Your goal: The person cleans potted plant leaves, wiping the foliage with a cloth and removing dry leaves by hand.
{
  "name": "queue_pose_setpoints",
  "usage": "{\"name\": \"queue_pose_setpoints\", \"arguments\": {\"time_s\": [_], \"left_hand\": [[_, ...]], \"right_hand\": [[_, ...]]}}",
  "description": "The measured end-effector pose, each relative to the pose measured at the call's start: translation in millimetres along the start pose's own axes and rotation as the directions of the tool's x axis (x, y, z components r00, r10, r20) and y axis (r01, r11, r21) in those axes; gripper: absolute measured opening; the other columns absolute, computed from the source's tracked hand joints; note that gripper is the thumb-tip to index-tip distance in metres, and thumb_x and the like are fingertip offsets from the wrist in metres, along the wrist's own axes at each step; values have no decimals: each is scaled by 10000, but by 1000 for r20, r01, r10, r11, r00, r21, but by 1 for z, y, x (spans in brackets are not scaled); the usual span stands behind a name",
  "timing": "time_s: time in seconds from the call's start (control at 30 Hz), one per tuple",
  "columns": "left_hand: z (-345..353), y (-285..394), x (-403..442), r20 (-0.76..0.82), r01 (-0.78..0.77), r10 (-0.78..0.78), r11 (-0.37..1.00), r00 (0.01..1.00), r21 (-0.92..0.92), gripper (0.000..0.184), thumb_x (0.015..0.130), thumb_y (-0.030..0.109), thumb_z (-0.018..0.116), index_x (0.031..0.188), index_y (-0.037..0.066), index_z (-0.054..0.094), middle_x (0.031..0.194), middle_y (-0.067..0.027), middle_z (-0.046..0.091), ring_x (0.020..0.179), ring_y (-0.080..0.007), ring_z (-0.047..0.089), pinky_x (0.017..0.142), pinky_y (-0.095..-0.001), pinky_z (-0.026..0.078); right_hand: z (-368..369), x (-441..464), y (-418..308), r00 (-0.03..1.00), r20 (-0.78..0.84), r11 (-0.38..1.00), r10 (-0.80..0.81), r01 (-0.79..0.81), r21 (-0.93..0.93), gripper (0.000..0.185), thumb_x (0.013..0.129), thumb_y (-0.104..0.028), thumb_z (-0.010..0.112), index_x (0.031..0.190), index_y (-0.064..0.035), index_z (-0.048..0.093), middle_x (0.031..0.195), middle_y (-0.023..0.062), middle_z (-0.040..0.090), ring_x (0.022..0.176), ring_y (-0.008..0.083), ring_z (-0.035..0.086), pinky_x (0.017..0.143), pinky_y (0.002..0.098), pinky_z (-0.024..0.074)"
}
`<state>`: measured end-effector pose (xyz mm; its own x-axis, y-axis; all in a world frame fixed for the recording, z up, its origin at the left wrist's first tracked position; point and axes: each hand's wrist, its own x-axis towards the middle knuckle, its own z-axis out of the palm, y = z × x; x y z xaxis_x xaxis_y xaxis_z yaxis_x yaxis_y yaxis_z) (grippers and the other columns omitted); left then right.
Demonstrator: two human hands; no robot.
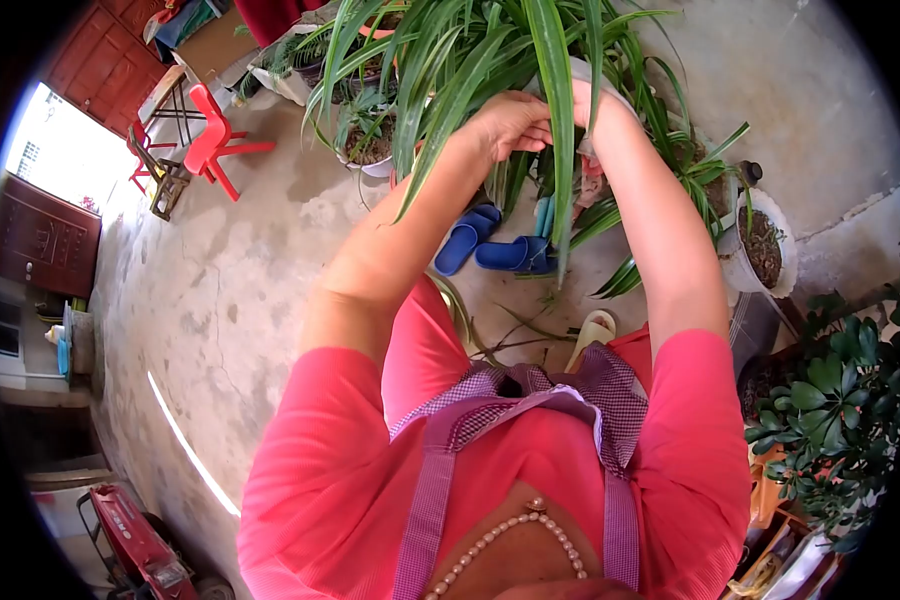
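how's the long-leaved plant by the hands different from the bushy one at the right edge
Leaves: the long-leaved plant has narrow, strap-like blades; the bushy plant has short, broad ones.
Pose: the long-leaved plant's blades arch and droop, while the bushy plant's leaves fan out in clusters.
Handling: the left hand and right hand are in among the long-leaved plant's foliage; both are well away from the bushy plant.
Shared: both are green and leafy.

The upper edge cuts off the spider plant [460,75]. One long leaf [559,130] of this plant covers part of the right hand [583,103]; what its fingers hold is not possible to tell. Below the plant, the checked apron [610,390] partly hides a cream slipper [597,327].
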<state>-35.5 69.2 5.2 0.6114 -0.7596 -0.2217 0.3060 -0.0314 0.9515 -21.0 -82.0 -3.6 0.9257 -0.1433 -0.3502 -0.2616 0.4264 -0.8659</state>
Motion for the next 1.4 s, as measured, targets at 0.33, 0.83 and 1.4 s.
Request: {"name": "queue_pose_setpoints", "arguments": {"time_s": [0.33, 0.83, 1.4], "left_hand": [[15, -12, 8, -106, -26, 33, 997, 994, 68, 169, 778, 194, 565, 767, 34, 513, 658, -60, 557, 545, -137, 561, 444, -218, 450], [36, -24, -3, -101, -14, 9, 998, 995, -57, 163, 789, 214, 542, 828, 63, 495, 734, -37, 543, 639, -145, 547, 565, -255, 456], [14, -49, -11, -164, 0, -12, 997, 986, -74, 192, 803, 193, 497, 899, 29, 525, 818, -60, 586, 682, -141, 554, 582, -255, 454]], "right_hand": [[0, 11, -14, 977, -96, 885, -193, 130, -447, 172, 770, -189, 460, 821, -47, 543, 728, 93, 540, 551, 164, 493, 453, 311, 408], [-3, -8, -1, 947, -144, 810, -286, 159, -564, 162, 758, -191, 483, 766, -47, 557, 668, 65, 506, 518, 145, 437, 423, 287, 337], [-17, -66, 7, 930, -100, 695, -353, 189, -693, 109, 718, -156, 536, 705, -49, 555, 617, 41, 495, 520, 129, 436, 431, 272, 340]]}}
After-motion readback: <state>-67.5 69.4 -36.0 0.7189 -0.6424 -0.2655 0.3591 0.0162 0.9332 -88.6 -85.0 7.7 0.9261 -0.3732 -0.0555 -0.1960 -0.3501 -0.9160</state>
